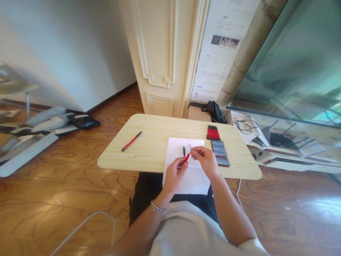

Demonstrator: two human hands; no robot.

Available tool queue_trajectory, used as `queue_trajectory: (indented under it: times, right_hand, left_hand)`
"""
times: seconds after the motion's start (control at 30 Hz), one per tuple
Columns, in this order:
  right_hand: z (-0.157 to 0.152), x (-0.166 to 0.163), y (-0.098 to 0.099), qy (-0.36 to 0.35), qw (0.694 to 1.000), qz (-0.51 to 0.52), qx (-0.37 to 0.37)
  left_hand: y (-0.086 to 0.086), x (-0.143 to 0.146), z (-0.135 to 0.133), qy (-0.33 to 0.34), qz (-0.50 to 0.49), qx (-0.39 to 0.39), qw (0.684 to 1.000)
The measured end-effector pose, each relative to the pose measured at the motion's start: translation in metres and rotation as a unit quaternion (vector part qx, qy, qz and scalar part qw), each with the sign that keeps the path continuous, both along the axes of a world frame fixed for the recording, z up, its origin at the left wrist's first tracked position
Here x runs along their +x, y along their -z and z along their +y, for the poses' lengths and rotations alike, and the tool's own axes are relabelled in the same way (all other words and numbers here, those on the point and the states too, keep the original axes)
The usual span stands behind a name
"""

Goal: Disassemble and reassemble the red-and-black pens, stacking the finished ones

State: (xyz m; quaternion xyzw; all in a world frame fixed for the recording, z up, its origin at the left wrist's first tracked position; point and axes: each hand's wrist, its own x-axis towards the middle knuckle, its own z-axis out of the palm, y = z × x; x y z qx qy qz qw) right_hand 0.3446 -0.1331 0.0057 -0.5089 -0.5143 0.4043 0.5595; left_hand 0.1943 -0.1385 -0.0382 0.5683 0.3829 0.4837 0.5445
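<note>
My left hand (176,174) is closed around a red pen barrel (187,158), whose end points up toward the right hand. My right hand (205,159), fingers pinched, holds a thin pen refill (190,147) just above that barrel; its exact outline is hard to make out. Both hands are over a white sheet of paper (173,145) at the table's near edge. On the sheet, just beyond the left hand, lies a short black pen part (184,151).
A red and black pen (131,141) lies at the left of the light wooden table (149,156). Several red pens (213,132) sit side by side at the right, above a dark phone-like slab (220,153). A black bag (215,112) rests behind the table.
</note>
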Motion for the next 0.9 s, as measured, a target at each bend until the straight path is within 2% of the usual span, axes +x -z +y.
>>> queue_trajectory:
  times: [0.4,0.6,0.67,0.77,0.9]
  right_hand:
    - [-0.003,-0.002,0.003,0.008,0.997,-0.082,-0.005]
    - [-0.003,0.007,0.004,-0.053,0.992,-0.109,-0.020]
    - [0.003,0.013,0.006,-0.022,0.989,-0.141,-0.026]
    - [0.019,0.018,0.014,0.060,0.964,-0.253,-0.054]
    - [0.042,0.012,0.023,0.090,0.890,-0.423,-0.143]
  left_hand:
    - [-0.004,-0.003,-0.002,-0.003,0.016,0.006,1.000]
    - [0.001,-0.002,-0.002,0.000,-0.003,-0.015,1.000]
    - [0.001,-0.003,-0.002,0.000,-0.009,-0.023,1.000]
    - [-0.001,-0.003,-0.002,0.003,-0.010,-0.019,1.000]
    - [-0.006,-0.004,-0.002,0.001,-0.012,-0.014,1.000]
